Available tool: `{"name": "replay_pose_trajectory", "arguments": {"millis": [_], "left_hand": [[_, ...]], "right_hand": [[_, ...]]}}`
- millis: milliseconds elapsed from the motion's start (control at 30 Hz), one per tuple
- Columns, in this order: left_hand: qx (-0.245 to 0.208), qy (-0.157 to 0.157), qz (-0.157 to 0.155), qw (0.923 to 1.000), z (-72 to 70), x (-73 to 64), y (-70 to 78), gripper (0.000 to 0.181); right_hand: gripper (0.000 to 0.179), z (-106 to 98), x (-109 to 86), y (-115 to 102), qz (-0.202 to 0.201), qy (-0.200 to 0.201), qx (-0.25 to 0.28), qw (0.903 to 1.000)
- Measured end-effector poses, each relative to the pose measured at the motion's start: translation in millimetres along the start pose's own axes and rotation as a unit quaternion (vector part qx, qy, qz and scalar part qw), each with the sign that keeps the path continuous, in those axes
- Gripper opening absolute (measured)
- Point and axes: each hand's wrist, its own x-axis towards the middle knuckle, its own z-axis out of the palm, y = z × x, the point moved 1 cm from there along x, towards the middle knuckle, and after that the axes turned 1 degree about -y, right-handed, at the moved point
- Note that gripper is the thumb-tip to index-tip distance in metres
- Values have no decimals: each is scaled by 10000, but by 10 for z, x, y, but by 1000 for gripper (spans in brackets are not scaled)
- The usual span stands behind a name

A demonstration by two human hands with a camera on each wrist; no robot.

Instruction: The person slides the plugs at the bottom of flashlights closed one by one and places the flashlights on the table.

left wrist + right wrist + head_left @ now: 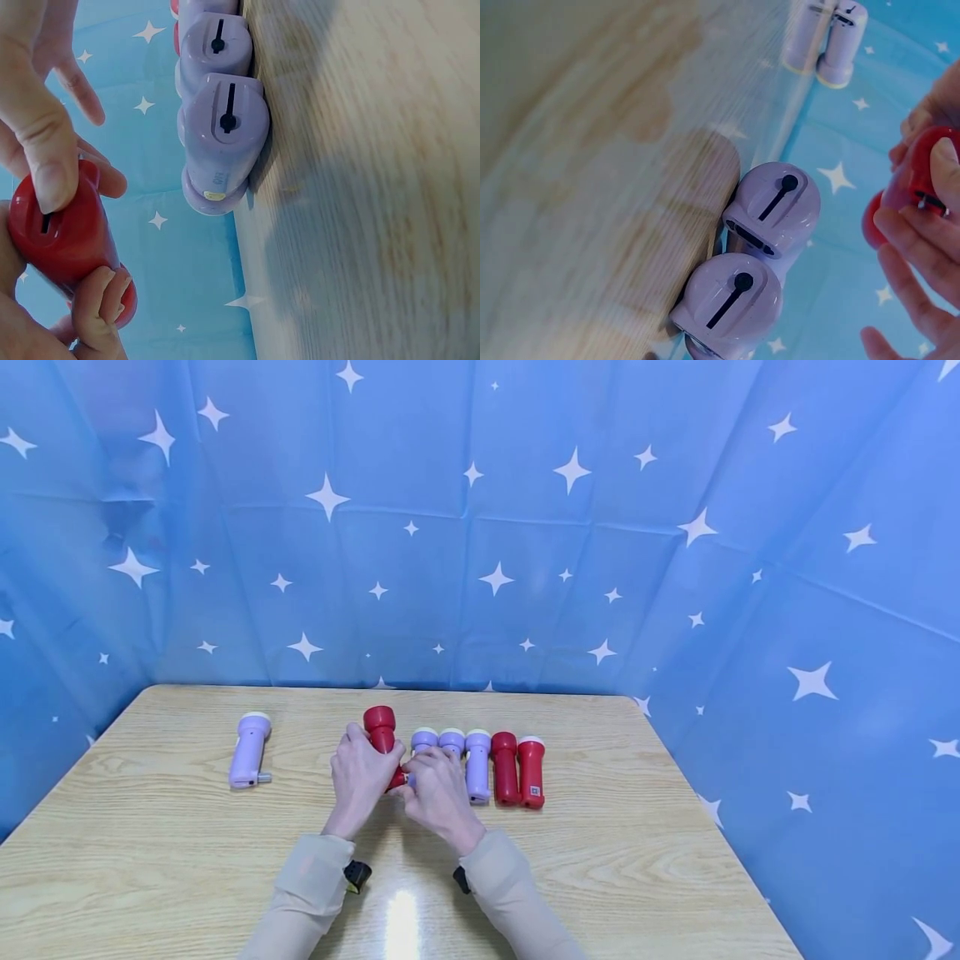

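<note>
A red flashlight [379,720] is in my left hand [363,774], whose fingers curl around its body, with the wide head pointing away. My right hand [441,789] pinches the flashlight's tail end. In the left wrist view, the right thumb [52,176] lies over the slot in the red base [71,240]. Small metal prongs [930,202] show at the side of that base in the right wrist view, close to the right fingers [919,244]. Much of the flashlight's middle is hidden by the hands.
Right of the hands, three lilac flashlights [477,768] stand in a row with two red flashlights [506,770], partly behind the right hand. Another lilac flashlight [248,752] lies at the left, a plug [264,777] sticking out sideways. A starry blue curtain [450,527] surrounds the wooden table [615,877].
</note>
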Motion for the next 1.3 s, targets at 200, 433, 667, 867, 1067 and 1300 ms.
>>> {"name": "replay_pose_trajectory", "arguments": {"millis": [200, 433, 667, 867, 1067, 1300], "left_hand": [[51, -78, -49, 9999, 1, -6, 3, 50], [29, -32, -27, 10000, 16, -8, -7, 49], [12, -61, 20, 10000, 40, -16, -14, 47], [-40, -120, 54, 9999, 40, 7, -40, 46], [-116, -64, 164, 9998, 32, 44, -29, 44], [35, -193, 287, 9994, 36, 69, -15, 44]], "right_hand": [[17, 8, 0, 1, 7, -5, -49, 10000], [18, 22, -6, 3, -25, 2, -105, 9999], [22, 14, -7, -6, 58, -140, -178, 9997], [27, 15, 3, 1, 9, -234, -242, 9994], [39, 19, 40, 84, -3, -626, -83, 9980], [55, 23, 74, 199, 78, -1351, 15, 9908]]}}
